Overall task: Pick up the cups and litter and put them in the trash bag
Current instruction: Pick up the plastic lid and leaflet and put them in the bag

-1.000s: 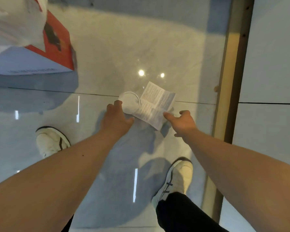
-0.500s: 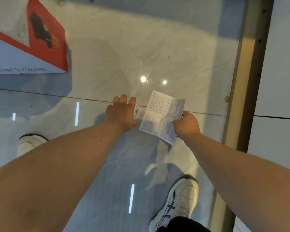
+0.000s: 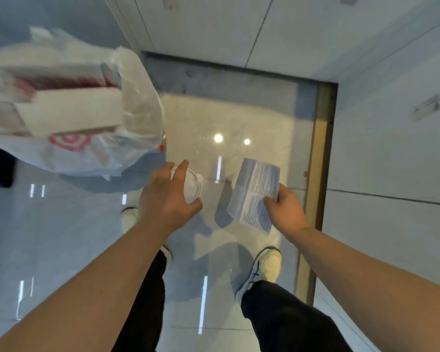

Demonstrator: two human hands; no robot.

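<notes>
Far to the left, above the glossy floor (image 3: pixel 239 118), I see the trash bag (image 3: pixel 127 138), a thin white plastic sack with a red ring mark on its near side; it is blurred, yet its mouth gapes toward me and I can make out pale cardboard boxes (image 3: pixel 71 113) with red print crowded inside, filling most of it. Nearer and right of the bag, my left hand (image 3: pixel 167 199) is clamped around a clear plastic cup (image 3: pixel 193 185), fingers curled over its far side and thumb pressed on its near side, the cup tipped so its rim points to the right. I cannot tell whether anything sits in the cup. It is held off the floor, just beside the bag's lower right corner but not touching it. To the right, well apart from the cup, my right hand (image 3: pixel 286 212) pinches a printed paper leaflet (image 3: pixel 255 194) by its near right edge, thumb on top and the other fingers hidden beneath; the sheet is creased across the middle and rises away from me at a tilt. Below the hands I see dark trousers (image 3: pixel 285 318) and a white shoe (image 3: pixel 264 268) planted on the floor, beside a brass-coloured strip (image 3: pixel 318 153) running along the right.
</notes>
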